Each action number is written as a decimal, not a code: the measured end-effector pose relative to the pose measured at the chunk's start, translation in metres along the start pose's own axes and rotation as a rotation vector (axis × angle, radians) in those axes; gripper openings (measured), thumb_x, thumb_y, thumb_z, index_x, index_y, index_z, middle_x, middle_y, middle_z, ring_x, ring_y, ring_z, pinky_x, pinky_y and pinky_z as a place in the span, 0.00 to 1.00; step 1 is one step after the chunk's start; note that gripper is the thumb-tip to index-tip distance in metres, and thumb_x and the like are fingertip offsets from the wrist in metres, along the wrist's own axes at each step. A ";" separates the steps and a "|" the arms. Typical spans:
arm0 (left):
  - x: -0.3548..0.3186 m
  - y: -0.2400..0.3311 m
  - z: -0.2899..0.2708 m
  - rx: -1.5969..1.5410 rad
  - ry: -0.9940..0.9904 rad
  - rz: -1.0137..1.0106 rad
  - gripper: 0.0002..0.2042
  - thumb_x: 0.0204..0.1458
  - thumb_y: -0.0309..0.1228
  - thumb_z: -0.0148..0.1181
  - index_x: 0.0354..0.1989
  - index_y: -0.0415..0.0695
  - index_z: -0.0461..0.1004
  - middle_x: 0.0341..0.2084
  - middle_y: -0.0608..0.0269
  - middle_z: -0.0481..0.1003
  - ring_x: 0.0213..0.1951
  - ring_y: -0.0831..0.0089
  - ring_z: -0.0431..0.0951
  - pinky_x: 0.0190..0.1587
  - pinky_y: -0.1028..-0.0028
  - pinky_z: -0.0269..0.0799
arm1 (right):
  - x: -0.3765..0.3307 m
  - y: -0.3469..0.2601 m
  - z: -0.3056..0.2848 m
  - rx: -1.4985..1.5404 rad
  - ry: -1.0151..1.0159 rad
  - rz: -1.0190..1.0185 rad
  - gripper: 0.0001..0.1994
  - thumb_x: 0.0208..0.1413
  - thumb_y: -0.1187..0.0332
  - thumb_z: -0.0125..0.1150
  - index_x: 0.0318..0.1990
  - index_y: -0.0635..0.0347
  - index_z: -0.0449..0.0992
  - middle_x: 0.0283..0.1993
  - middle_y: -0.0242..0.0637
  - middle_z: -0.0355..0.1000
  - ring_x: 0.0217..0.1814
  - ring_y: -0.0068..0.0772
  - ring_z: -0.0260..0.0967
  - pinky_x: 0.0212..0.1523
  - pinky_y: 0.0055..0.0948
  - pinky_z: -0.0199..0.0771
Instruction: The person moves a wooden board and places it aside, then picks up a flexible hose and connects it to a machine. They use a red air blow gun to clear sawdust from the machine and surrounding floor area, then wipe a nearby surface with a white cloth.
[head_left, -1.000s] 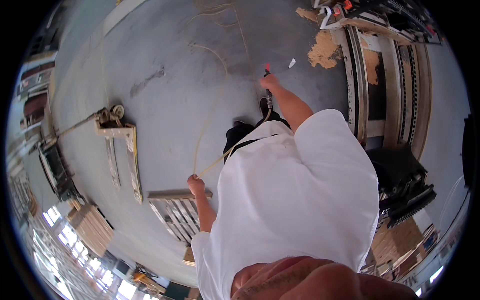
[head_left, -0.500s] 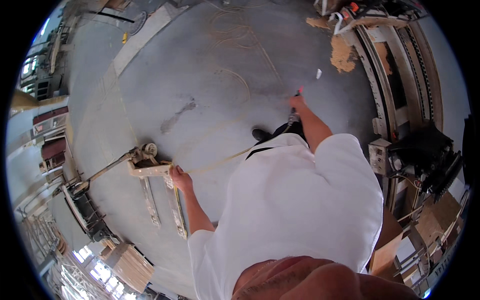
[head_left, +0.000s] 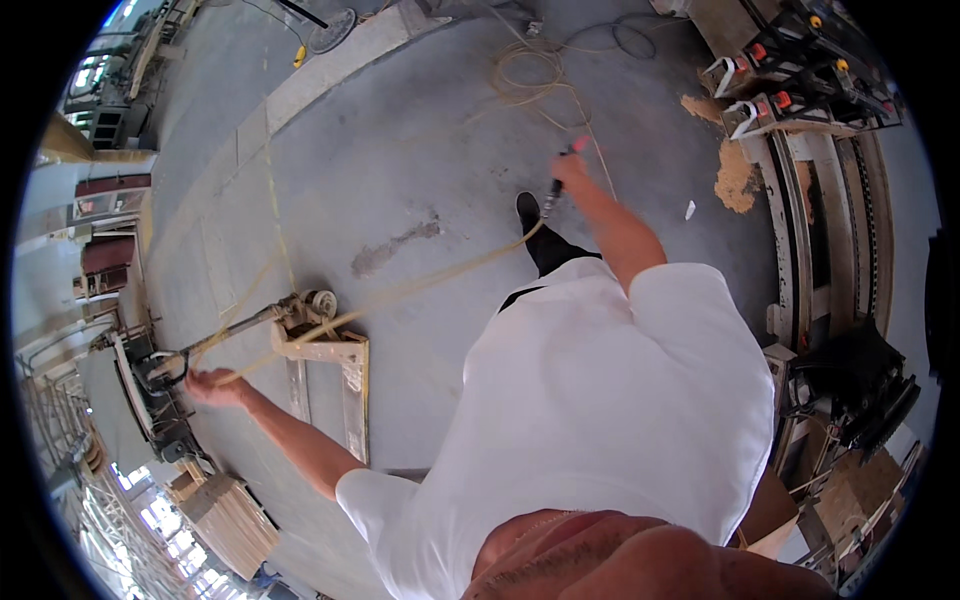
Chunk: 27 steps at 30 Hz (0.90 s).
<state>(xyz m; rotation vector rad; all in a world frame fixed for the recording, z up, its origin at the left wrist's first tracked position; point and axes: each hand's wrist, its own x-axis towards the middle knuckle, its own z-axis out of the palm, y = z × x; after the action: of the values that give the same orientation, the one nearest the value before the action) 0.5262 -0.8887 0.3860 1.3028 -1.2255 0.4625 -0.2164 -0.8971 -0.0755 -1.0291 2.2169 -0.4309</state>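
My right hand (head_left: 570, 172) is stretched out ahead and closed around what looks like an air blow gun (head_left: 556, 188), dark with a reddish tip. A clear yellow hose (head_left: 440, 272) runs from the gun's metal fitting down and left across my front, slightly blurred. At the far left my left hand (head_left: 212, 387) is closed on the hose, with a slack loop rising beyond it. That hand is nearest to the handle of a worn pallet jack (head_left: 320, 345), and the hose passes above the jack's body.
Coiled hose (head_left: 530, 80) lies on the grey floor ahead. A long machine frame (head_left: 800, 230) lines the right, beside a patch of sawdust (head_left: 735, 175) and clamps (head_left: 745, 65). Stacked boards (head_left: 235, 525) stand at the lower left. A strip of paler concrete (head_left: 350, 70) crosses the floor.
My left arm has swung out to the left, drawing the hose past the pallet jack. My right hand has shifted slightly up and left with the gun. A foot has stepped forward.
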 end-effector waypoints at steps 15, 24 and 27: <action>-0.013 -0.048 0.137 0.678 -0.121 -0.261 0.12 0.59 0.28 0.44 0.43 0.33 0.71 0.39 0.47 0.73 0.40 0.57 0.75 0.42 0.64 0.71 | 0.150 -0.520 0.029 0.188 -0.336 -0.122 0.16 0.48 0.64 0.53 0.43 0.60 0.75 0.46 0.43 0.73 0.50 0.43 0.71 0.46 0.37 0.71; -0.031 -0.270 0.293 1.125 -0.776 -0.340 0.13 0.54 0.33 0.47 0.37 0.35 0.73 0.34 0.47 0.75 0.37 0.55 0.76 0.38 0.61 0.71 | 0.249 -0.470 0.043 0.270 -0.172 0.318 0.20 0.49 0.59 0.54 0.48 0.59 0.74 0.50 0.45 0.71 0.54 0.45 0.68 0.50 0.38 0.69; -0.022 -0.299 0.400 0.880 -0.678 -0.535 0.13 0.51 0.34 0.53 0.37 0.37 0.73 0.31 0.48 0.76 0.34 0.55 0.77 0.34 0.60 0.71 | 0.283 -0.434 0.047 0.277 0.010 0.516 0.18 0.49 0.62 0.51 0.46 0.59 0.75 0.51 0.46 0.71 0.55 0.46 0.68 0.51 0.38 0.69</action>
<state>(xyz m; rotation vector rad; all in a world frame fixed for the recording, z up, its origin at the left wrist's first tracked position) 0.6032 -1.3229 0.1503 2.6098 -1.1546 0.1487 -0.0792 -1.3931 0.0019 -0.2925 2.2446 -0.4860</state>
